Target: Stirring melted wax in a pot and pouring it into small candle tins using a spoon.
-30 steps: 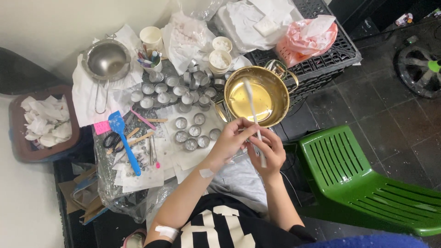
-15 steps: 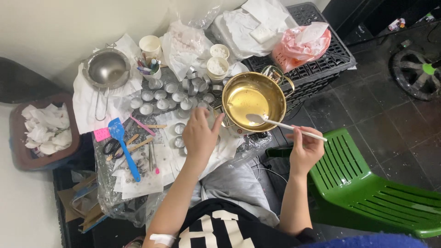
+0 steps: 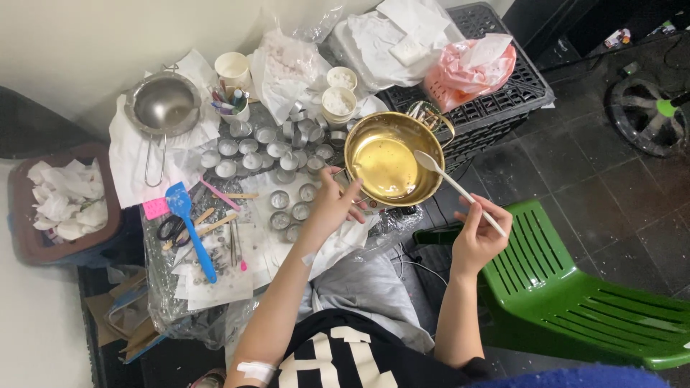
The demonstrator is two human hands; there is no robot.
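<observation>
My right hand (image 3: 480, 237) pinches the handle of a long white spoon (image 3: 451, 185), whose bowl rests over the right rim of a gold pot (image 3: 388, 162) holding yellow liquid. My left hand (image 3: 332, 203) is at the pot's near left edge, fingers curled against its handle. Just left of that hand, several small metal cups (image 3: 290, 210) stand on white paper.
A green plastic chair (image 3: 575, 294) stands at the right. A black crate (image 3: 496, 108) carries a pink bag (image 3: 471, 68) and white bags. On the low table are a steel strainer (image 3: 162, 106), a blue spatula (image 3: 188, 226), scissors (image 3: 171, 228), paper cups (image 3: 339, 100) and a brown bin (image 3: 63, 205) of tissues.
My hands came apart from in front of me. The right hand carried the spoon out to the right and set its bowl at the pot's rim; the left hand moved onto the pot's edge.
</observation>
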